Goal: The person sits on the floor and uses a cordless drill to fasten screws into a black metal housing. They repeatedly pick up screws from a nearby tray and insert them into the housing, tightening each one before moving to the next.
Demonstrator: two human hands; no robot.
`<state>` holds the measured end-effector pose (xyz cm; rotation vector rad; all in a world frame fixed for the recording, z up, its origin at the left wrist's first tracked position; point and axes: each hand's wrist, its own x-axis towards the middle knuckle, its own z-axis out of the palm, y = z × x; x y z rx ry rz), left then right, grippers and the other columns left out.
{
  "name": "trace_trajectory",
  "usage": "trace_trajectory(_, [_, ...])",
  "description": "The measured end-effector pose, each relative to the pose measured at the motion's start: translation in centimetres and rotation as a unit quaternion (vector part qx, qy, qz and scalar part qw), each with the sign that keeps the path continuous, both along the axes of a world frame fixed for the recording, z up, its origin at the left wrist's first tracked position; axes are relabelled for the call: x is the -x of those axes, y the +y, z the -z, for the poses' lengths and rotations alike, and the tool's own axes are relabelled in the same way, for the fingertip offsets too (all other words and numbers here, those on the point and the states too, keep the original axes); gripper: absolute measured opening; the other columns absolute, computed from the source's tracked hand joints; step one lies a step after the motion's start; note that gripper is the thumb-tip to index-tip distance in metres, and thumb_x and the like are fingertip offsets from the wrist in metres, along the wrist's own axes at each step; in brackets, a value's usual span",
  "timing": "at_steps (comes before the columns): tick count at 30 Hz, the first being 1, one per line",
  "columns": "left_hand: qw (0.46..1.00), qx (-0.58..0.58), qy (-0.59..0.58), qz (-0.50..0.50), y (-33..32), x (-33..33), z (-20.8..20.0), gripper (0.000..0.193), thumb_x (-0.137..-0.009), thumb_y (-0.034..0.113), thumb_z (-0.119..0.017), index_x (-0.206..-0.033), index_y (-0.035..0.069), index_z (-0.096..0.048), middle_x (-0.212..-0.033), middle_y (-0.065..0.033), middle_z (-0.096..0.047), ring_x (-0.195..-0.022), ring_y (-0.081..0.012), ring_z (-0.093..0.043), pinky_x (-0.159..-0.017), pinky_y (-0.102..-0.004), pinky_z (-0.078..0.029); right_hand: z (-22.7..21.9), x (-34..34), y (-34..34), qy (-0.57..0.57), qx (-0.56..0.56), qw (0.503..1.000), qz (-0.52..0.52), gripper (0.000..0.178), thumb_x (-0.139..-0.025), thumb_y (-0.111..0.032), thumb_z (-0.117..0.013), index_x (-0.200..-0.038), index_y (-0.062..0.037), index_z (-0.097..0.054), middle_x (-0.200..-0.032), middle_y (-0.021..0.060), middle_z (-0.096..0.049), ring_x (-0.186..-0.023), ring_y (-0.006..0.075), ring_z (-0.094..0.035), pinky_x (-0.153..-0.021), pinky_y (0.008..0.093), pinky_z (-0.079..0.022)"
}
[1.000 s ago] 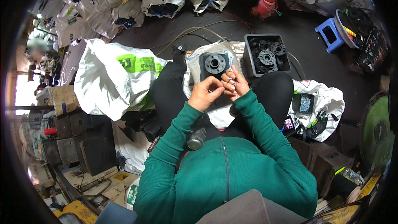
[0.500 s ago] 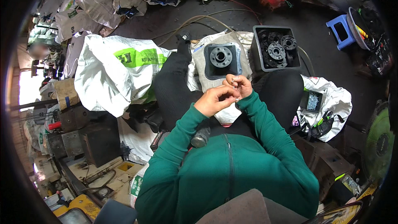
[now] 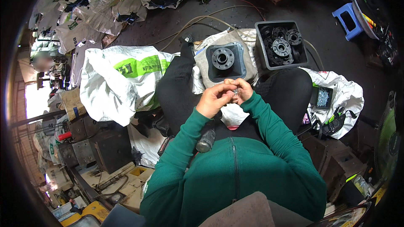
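My left hand [image 3: 216,99] and my right hand [image 3: 241,89] meet in front of my lap, fingers pinched together. Between them shows a small shiny metal piece, too tiny to name for sure. Just beyond the hands, a round dark grey metal hub with a ring of holes [image 3: 223,58] sits in a square dark tray [image 3: 238,74]. That tray rests on a cloth-covered support [image 3: 251,61] between my legs. Part of my left hand's grip is hidden by its own fingers.
A grey bin [image 3: 258,44] of similar hubs [image 3: 281,47] stands at the far right. Beside my right knee, a small dark box of shiny small parts [image 3: 323,97] lies on a white sack [image 3: 352,96]. Another white sack [image 3: 105,85] is left; a hose [image 3: 191,21] crosses the floor.
My hands have drawn closer together, the right fingers now bent down over the left fingertips. The view has shifted slightly; the hub and bin stay put.
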<state>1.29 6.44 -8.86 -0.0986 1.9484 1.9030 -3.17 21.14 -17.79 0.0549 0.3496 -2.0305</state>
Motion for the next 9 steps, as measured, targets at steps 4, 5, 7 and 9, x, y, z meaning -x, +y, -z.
trace_trajectory(4, [0.981,0.147,0.109,0.07,0.5,0.3,0.3,0.02,-0.085,0.005,-0.057,-0.104,0.002,-0.063,-0.099,-0.0074,-0.059,-0.086,-0.0172,-0.061,-0.077,-0.0282,-0.05,0.5,-0.4,-1.1,0.015,-0.039,0.998,0.048,0.022,-0.086,-0.029,-0.037,-0.074,-0.0127,-0.045,-0.067,-0.0038,-0.041,-0.054,0.0056,-0.039,-0.044,0.0187,-0.032])
trace_trajectory(5, [0.969,0.184,0.133,0.095,0.5,0.5,0.2,0.02,-0.085,0.006,-0.057,-0.104,0.003,-0.063,-0.102,-0.0081,-0.058,-0.086,-0.019,-0.061,-0.076,-0.0292,-0.05,0.6,-0.5,-1.5,-0.008,-0.059,0.996,0.066,0.022,-0.087,-0.03,-0.038,-0.075,-0.0124,-0.046,-0.067,-0.0038,-0.042,-0.056,0.0057,-0.041,-0.045,0.0189,-0.035])
trace_trajectory(7, [0.951,0.23,0.162,0.129,0.5,0.8,0.0,0.02,-0.085,0.007,-0.057,-0.104,0.005,-0.063,-0.107,-0.0095,-0.056,-0.088,-0.0234,-0.061,-0.078,-0.0313,-0.051,0.6,-1.1,-1.5,-0.057,-0.147,0.983,0.095,0.025,-0.088,-0.033,-0.043,-0.081,-0.011,-0.052,-0.073,-0.0035,-0.049,-0.068,0.0069,-0.052,-0.055,0.0209,-0.046])
trace_trajectory(9, [0.941,0.249,0.174,0.147,0.8,1.1,-0.1,0.02,-0.085,0.009,-0.057,-0.104,0.006,-0.064,-0.11,-0.0106,-0.055,-0.093,-0.0286,-0.062,-0.082,-0.0334,-0.05,0.9,-0.7,-1.4,-0.052,-0.121,0.988,0.078,0.03,-0.088,-0.04,-0.049,-0.085,-0.0114,-0.055,-0.079,-0.0011,-0.053,-0.074,0.0086,-0.055,-0.058,0.0227,-0.048])
